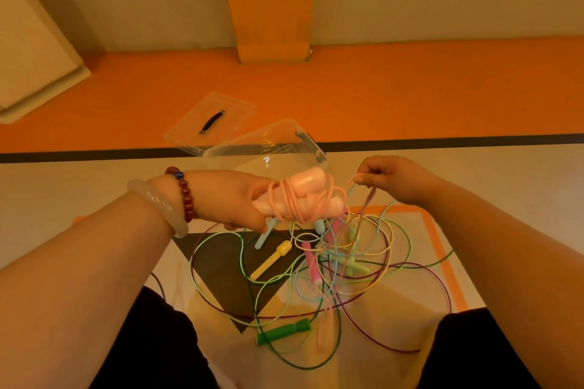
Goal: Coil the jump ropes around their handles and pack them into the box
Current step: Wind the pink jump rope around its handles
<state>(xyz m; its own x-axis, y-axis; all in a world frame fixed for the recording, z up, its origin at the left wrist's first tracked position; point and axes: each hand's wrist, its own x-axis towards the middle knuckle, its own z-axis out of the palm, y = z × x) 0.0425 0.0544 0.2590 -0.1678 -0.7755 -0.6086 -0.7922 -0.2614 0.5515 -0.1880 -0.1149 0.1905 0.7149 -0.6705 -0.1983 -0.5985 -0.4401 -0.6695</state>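
Gripping the peach handles in a sideways fist, the left hand hovers above the tangled ropes on the floor. The right hand pinches the peach cord just beside them, forearm angled inward. The clear box lies open behind.

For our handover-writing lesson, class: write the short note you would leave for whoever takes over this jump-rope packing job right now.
Left hand: grips the pale pink handles, with rope partly wound round them.
Right hand: fingers pinch the pink rope where it leaves the handles.
Clear box: open on the floor behind the hands, lid beside it; nothing seen packed.
Done: one coil begun.
Left: finish it, then untangle and coil the tangled jump ropes on the floor, and pack them all.
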